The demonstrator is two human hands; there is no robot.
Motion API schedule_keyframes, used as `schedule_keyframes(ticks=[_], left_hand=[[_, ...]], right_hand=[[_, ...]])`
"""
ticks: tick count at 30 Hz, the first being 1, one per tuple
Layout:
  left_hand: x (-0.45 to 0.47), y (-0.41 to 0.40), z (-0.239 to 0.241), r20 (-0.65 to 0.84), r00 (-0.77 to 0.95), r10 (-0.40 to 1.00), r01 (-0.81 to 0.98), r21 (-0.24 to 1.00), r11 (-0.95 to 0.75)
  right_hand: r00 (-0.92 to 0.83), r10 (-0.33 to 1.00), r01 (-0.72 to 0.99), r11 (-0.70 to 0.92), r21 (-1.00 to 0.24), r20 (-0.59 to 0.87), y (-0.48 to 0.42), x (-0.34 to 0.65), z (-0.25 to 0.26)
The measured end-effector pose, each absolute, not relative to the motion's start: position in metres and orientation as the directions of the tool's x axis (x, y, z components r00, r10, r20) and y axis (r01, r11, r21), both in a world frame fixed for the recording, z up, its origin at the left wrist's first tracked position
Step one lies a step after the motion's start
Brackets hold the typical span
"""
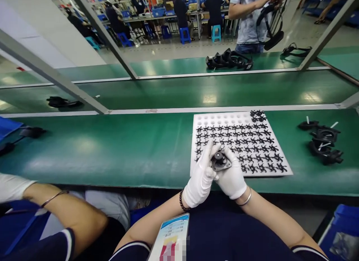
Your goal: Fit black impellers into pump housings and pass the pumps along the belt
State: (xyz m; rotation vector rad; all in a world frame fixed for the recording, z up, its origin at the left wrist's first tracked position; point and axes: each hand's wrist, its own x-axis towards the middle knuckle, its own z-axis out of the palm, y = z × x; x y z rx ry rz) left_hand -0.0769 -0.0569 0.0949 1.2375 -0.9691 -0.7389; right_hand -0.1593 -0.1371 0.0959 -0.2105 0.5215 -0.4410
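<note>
Both my hands wear white gloves and meet around a small black round housing with a flat flange and a raised round centre. My left hand grips it from the left, fingers pointing up along its edge. From the right, my right hand cups it, with the fingertips partly hidden behind it. Under and beyond the hands lies a white foam tray carrying rows of small black bladed impellers. Near its far edge, rows of bare round holes show.
Several black housings with white sticks lie on the green bench at right. A co-worker's arm is at left. Metal posts rise behind. A blue bin stands lower right. Another person stands across, holding black straps.
</note>
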Motion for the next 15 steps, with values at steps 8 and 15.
schedule_keyframes(ticks=[8, 15], left_hand=[[-0.074, -0.05, 0.089, 0.257, 0.537, -0.804, -0.002, 0.953, 0.304], [-0.08, -0.057, 0.086, 0.239, 0.525, -0.817, -0.123, 0.971, 0.205]], right_hand=[[0.784, -0.532, 0.45, 0.842, -0.298, -0.32, -0.163, -0.175, 0.099], [0.841, -0.449, 0.328, 0.866, -0.377, -0.301, -0.156, -0.167, 0.078]])
